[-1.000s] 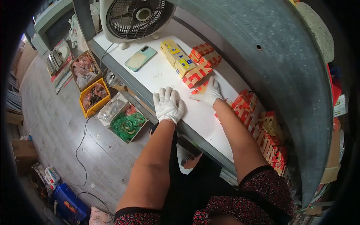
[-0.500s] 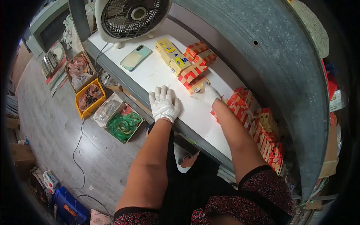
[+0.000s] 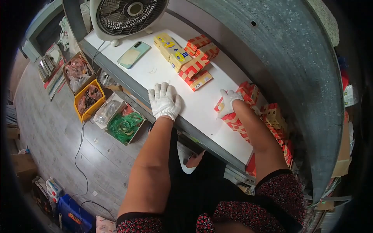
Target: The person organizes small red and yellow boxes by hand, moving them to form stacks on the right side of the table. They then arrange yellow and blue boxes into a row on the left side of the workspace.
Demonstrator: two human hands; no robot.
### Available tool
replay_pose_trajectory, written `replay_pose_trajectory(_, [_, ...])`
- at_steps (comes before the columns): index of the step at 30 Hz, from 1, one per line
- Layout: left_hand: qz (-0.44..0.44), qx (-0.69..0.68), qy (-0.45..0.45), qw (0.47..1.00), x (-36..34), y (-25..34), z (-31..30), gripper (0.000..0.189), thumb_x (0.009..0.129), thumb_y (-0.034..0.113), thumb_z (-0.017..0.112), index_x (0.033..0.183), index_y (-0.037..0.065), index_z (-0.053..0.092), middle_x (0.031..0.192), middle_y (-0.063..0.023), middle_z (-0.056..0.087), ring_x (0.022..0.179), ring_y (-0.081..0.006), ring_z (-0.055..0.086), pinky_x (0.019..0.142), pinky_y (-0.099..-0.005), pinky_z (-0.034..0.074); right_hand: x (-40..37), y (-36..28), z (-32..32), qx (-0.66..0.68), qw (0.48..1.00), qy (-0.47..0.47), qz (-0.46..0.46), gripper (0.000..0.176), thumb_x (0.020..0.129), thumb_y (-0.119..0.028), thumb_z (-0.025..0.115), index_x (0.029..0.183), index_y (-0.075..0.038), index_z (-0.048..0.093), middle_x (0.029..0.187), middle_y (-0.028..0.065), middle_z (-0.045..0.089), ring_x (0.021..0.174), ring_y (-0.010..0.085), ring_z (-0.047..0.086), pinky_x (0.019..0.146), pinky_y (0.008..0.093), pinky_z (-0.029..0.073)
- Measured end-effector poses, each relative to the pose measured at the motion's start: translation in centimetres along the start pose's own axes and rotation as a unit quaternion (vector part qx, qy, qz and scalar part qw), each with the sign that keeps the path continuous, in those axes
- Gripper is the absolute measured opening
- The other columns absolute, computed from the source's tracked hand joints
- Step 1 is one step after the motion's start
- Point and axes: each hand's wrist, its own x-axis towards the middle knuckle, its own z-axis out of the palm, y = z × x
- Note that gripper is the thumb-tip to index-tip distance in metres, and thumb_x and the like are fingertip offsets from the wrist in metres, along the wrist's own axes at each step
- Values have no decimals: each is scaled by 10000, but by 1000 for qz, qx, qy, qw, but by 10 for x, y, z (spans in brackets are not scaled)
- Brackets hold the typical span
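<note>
My left hand (image 3: 164, 101), in a white knit glove, lies flat on the white shelf top (image 3: 186, 112) near its front edge, fingers spread. My right hand (image 3: 230, 103), gloved the same way, has its thumb and fingers around a small red-and-cream box (image 3: 218, 104) at the left end of a stacked row of such boxes (image 3: 248, 93). Farther back sits another group of boxes: yellowish ones (image 3: 173, 52) with blue and yellow labels, and red-checked ones (image 3: 202, 48). At that group's near end, one box (image 3: 201, 80) shows a printed label.
A fan (image 3: 130, 17) and a phone (image 3: 134, 55) rest on the shelf's far part. A grey metal panel (image 3: 287, 54) rises behind. On the floor at left are a yellow bin (image 3: 89, 100), a box with green plastic (image 3: 125, 126), and a cable (image 3: 81, 155).
My right hand has let go of the labelled box at the far group and moved right to the other row. My left hand stays flat on the shelf; the view has shifted slightly.
</note>
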Motion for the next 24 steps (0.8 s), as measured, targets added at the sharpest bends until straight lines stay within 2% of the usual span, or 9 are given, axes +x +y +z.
replay_pose_trajectory(3, [0,4,-1,1000,0,0,2,588,937,413,682,1444,116,639,1576,-104,564,1552,-365,400,1312,-598,208,3,-1,-8,24,996,-81,7,1459,508,-664,1016,1673,-118,328,1629,265,465,1487,424,511,1162,502,515])
replay_pose_trajectory(8, [-4,4,-11,1000,0,-1,3,575,940,408,679,1435,118,647,1577,-105,562,1550,-374,404,1314,-599,204,-1,0,-13,26,997,-71,-17,1398,563,-635,980,1683,-88,347,1583,254,519,1500,420,492,1234,454,442])
replay_pose_trajectory(12, [-6,0,-23,1000,1,0,0,570,944,409,675,1433,117,651,1597,-112,553,1559,-387,401,1318,-601,197,16,8,0,109,993,-23,-32,1382,567,-589,979,1690,-84,351,1584,258,517,1481,420,509,1225,448,458])
replay_pose_trajectory(15, [-7,0,-21,1000,1,0,1,570,945,408,674,1434,116,651,1601,-117,552,1564,-397,396,1321,-602,190,30,9,-7,295,955,29,-27,1351,566,-565,970,1680,-78,379,1577,257,524,1479,410,508,1242,446,443])
replay_pose_trajectory(16, [-8,-1,-22,1000,0,0,2,571,946,408,674,1435,115,651,1603,-120,551,1567,-402,394,1322,-602,187,36,6,-9,296,954,28,-29,1351,566,-565,970,1680,-78,379,1577,257,524,1479,410,508,1242,446,443])
replay_pose_trajectory(19, [-10,-2,-23,1000,-1,0,3,578,945,408,675,1442,115,648,1603,-123,553,1569,-408,395,1325,-601,184,39,-29,-38,304,945,117,-27,1379,533,-556,997,1649,-13,394,1516,344,493,1409,472,534,1212,431,462])
replay_pose_trajectory(21, [-12,-1,-19,1000,1,-1,4,582,944,409,675,1446,115,647,1603,-125,554,1570,-411,395,1326,-601,182,47,-51,-53,310,942,131,-10,1396,533,-568,991,1658,-22,372,1541,329,490,1439,460,514,1231,436,444])
replay_pose_trajectory(24, [16,-8,32,999,-1,-1,4,544,909,399,688,1366,105,677,1518,-143,586,1493,-392,446,1284,-630,245,57,-71,-59,319,935,155,27,1428,532,-591,981,1676,-41,327,1591,299,485,1497,437,473,1271,445,407])
